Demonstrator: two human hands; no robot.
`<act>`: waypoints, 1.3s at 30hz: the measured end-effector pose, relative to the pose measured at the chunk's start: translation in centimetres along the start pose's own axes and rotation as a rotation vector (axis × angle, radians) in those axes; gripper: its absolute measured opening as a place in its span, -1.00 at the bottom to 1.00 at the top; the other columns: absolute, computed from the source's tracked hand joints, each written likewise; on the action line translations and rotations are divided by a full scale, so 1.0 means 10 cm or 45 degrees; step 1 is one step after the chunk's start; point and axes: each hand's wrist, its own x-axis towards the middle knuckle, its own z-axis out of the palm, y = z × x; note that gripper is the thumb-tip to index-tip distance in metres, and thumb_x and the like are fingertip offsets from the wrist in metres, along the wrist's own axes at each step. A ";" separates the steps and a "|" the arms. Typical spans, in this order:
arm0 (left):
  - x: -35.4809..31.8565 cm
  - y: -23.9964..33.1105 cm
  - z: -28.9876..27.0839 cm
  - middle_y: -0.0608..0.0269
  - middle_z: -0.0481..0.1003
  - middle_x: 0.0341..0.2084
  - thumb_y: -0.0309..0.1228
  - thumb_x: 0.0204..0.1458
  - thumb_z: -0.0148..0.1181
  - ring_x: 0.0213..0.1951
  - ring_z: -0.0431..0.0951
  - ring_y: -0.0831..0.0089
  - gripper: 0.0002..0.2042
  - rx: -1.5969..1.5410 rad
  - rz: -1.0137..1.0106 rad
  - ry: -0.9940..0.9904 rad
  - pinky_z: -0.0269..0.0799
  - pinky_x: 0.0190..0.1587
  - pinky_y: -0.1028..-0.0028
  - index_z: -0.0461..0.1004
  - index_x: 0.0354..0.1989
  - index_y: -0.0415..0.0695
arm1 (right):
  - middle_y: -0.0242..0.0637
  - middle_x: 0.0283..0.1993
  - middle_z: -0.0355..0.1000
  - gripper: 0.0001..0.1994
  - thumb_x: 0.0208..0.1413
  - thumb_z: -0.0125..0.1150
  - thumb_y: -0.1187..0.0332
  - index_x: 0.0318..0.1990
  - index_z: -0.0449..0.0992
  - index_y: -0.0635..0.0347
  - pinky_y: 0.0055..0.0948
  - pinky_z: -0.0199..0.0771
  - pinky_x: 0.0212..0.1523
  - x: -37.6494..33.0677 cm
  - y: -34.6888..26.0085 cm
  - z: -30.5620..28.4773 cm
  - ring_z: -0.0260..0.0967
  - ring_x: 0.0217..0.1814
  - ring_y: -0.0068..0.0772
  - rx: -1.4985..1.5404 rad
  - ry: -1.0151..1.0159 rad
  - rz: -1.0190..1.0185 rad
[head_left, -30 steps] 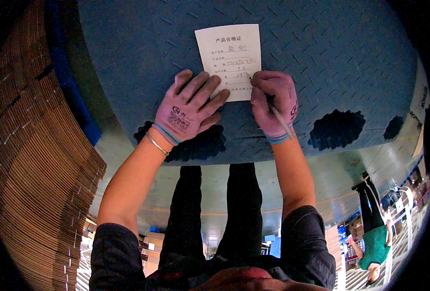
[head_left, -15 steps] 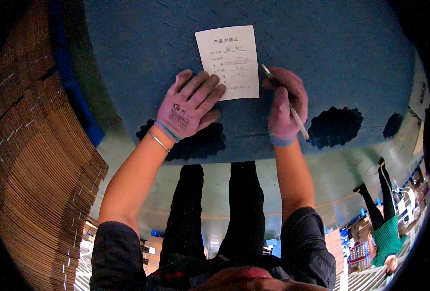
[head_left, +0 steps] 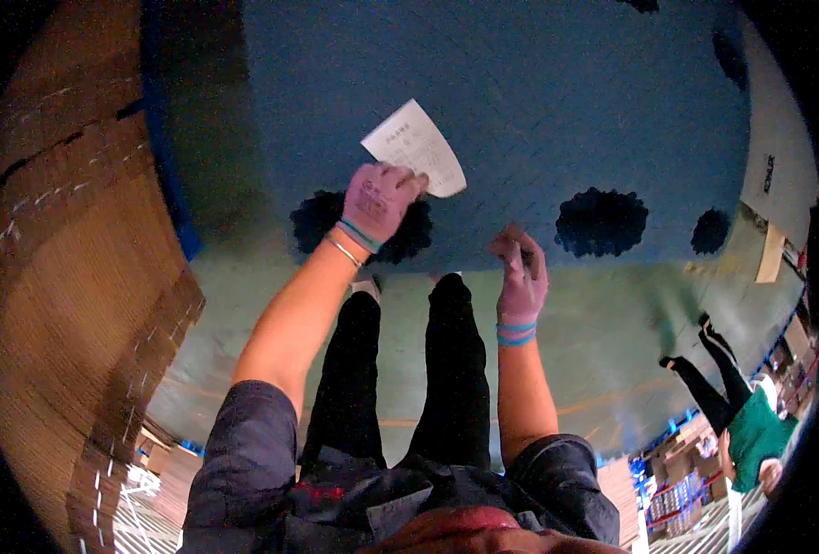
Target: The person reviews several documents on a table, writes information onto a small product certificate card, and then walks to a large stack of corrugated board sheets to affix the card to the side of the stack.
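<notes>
My left hand (head_left: 379, 203), in a pink-purple glove with dark fingertips and a blue cuff, grips the lower edge of a white printed slip of paper (head_left: 421, 143). The slip is tilted and bent, over a wide blue surface (head_left: 511, 111). To the right, near the front edge of that surface, is my right hand (head_left: 522, 282), gloved alike. Its fingers are bent together and partly blurred. Whether something is between them is hidden; no pen shows.
Dark scalloped patches (head_left: 602, 222) mark the blue surface. A tall stack of brown corrugated cardboard (head_left: 68, 268) stands at the left. Behind me on the green floor (head_left: 603, 369), at the lower right, is a person in a green top (head_left: 760, 434), near shelving and boxes.
My left hand has closed on the slip, which has turned and bent. The right hand has drawn back toward me, and the pen it held no longer shows. The whole view has shifted.
</notes>
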 end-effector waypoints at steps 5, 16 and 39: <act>-0.26 0.65 -1.12 0.24 0.50 -0.46 -0.27 0.03 0.06 -0.40 0.54 0.21 -0.78 0.122 0.141 -0.134 0.41 -0.40 0.22 0.51 -0.17 0.00 | -0.10 0.34 0.21 -0.25 0.25 0.02 -0.12 0.38 0.10 0.29 -0.16 0.24 0.30 -0.12 -0.42 0.17 0.23 0.34 -0.20 0.217 -0.513 0.181; -1.61 1.59 -2.67 0.35 0.45 -0.24 -0.29 -0.04 0.15 -0.20 0.48 0.38 -0.68 0.442 0.098 0.357 0.46 -0.17 0.35 0.50 -0.08 -0.03 | -0.43 -0.36 0.46 -0.80 0.10 0.36 0.36 -0.26 0.53 0.30 -0.60 0.34 -0.23 -1.01 -1.46 0.93 0.30 -0.32 -0.65 -0.065 -0.930 -0.035; -4.88 1.97 -5.67 0.34 0.56 -0.44 -0.61 0.03 0.30 -0.39 0.50 0.63 -0.86 -0.713 -1.062 2.110 0.43 -0.35 0.58 0.56 -0.22 -0.28 | -0.39 -0.31 0.54 -0.67 0.15 0.31 0.15 -0.14 0.59 0.26 -0.55 0.42 -0.17 -5.10 -3.19 3.39 0.38 -0.26 -0.62 -0.539 -1.964 -0.614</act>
